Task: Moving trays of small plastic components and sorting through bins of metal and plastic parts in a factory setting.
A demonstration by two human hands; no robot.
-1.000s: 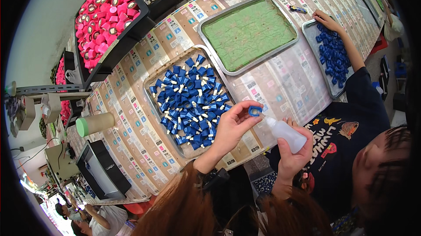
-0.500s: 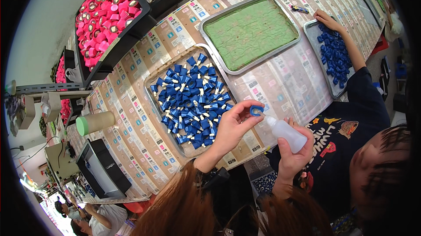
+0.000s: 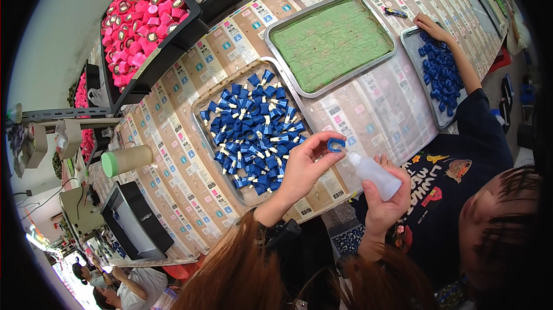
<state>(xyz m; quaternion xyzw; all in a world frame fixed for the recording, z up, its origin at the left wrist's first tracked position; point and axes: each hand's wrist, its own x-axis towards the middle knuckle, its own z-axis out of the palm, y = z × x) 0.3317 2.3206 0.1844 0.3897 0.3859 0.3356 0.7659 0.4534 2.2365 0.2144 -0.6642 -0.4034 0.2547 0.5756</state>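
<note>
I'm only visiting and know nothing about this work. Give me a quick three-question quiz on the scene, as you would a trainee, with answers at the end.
1. Which of the person's hands holds the whitish bottle?
2. True or false: the person's left hand is empty.
3. What colour is the bin holding the pink pieces? A. Black; B. White; C. Yellow.

Key:
1. The right hand.
2. False: the left hand holds a small blue piece.
3. A.

View slightly shifted, green-lined tray a touch farther right
</note>
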